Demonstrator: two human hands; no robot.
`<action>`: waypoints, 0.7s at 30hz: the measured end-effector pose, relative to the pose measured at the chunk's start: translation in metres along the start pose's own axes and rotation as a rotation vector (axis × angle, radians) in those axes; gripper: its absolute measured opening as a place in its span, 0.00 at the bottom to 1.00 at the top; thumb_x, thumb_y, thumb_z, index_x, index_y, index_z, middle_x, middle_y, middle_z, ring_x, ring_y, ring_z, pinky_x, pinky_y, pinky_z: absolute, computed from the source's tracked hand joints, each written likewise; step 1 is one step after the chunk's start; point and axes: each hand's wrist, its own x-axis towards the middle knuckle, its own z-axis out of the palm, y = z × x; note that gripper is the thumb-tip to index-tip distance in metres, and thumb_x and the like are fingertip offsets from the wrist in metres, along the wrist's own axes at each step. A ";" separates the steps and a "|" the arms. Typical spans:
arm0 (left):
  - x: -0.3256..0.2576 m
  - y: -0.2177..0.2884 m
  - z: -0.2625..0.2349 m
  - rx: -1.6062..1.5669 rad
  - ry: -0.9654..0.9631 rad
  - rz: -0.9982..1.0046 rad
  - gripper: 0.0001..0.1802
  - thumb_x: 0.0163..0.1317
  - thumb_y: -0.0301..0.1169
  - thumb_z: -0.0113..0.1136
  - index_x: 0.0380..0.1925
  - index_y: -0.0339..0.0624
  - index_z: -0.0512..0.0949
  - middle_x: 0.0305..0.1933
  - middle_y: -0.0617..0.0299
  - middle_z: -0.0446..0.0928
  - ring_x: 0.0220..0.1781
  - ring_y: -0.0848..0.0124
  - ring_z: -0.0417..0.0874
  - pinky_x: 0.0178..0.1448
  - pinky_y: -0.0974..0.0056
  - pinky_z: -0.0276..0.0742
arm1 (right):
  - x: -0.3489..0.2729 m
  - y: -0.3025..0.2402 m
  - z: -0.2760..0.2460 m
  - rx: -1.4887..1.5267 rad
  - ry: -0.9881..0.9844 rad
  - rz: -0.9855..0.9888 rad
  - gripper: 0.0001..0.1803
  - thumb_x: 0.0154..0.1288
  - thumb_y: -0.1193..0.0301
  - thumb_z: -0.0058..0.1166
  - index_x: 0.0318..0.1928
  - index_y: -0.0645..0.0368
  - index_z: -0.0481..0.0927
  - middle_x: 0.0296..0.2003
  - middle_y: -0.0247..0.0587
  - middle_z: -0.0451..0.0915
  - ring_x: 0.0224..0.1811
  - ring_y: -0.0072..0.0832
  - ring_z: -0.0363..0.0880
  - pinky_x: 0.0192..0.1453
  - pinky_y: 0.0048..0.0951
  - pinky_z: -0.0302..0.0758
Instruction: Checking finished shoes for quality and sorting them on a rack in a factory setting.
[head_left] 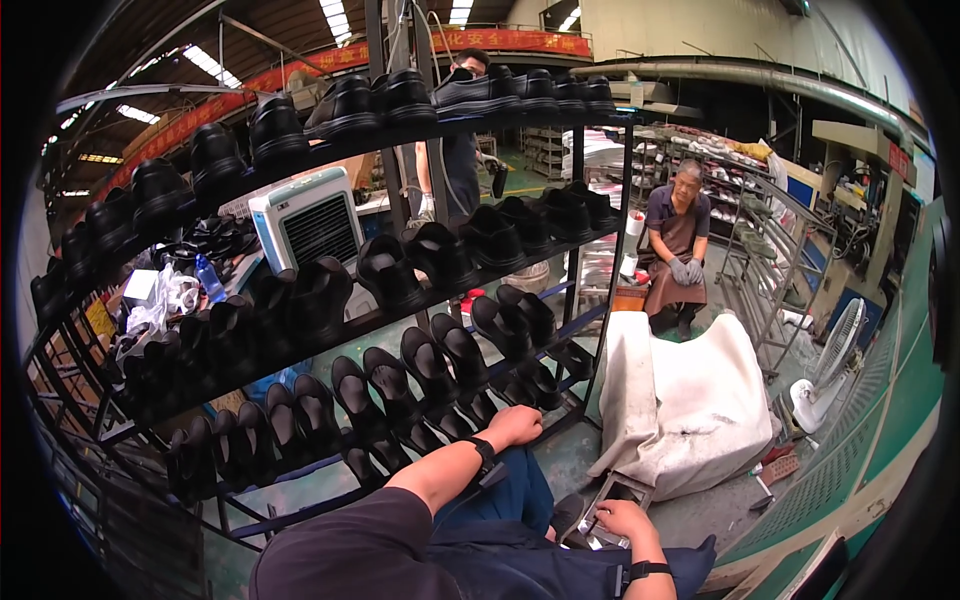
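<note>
My left hand (517, 426) rests on my left knee, fingers curled into a loose fist, with nothing seen in it. A dark band circles that wrist. Lower and to the right, my right hand (622, 518) is by my right thigh, its fingers bent together at a small metal frame (622, 489). What they pinch, if anything, is too small to make out. Directly beyond my left hand stands a dark metal rack (440, 288) with tiers of black shoes (430, 365). A whitish cloth cover (700, 400) drapes over a bulky shape past my right hand.
A seated person (680, 235) in apron and gloves faces this way beyond the cloth. Another person (455, 170) stands behind the rack, near an air cooler (310, 225). A white fan (830, 365) and green machine panels (880, 430) line the right side, beside a metal rack (775, 260).
</note>
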 end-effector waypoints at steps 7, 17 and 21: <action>0.006 0.004 0.003 0.004 -0.008 0.033 0.18 0.58 0.40 0.54 0.43 0.49 0.86 0.47 0.51 0.86 0.53 0.49 0.85 0.55 0.48 0.81 | 0.002 0.004 0.001 0.069 -0.036 0.089 0.23 0.64 0.53 0.56 0.55 0.49 0.86 0.51 0.50 0.85 0.56 0.49 0.82 0.62 0.43 0.78; 0.001 0.042 0.001 0.078 -0.073 0.157 0.19 0.60 0.41 0.54 0.45 0.48 0.86 0.47 0.50 0.86 0.51 0.50 0.86 0.55 0.48 0.81 | 0.010 0.002 0.008 -0.043 -0.133 0.059 0.20 0.65 0.53 0.55 0.53 0.43 0.87 0.42 0.44 0.88 0.47 0.43 0.87 0.55 0.40 0.81; 0.005 0.048 0.002 0.114 -0.100 0.178 0.19 0.59 0.41 0.54 0.45 0.48 0.86 0.46 0.50 0.86 0.51 0.50 0.86 0.56 0.48 0.81 | 0.010 0.001 0.011 -0.042 -0.137 0.109 0.21 0.67 0.51 0.54 0.54 0.42 0.87 0.44 0.44 0.88 0.50 0.42 0.86 0.57 0.39 0.80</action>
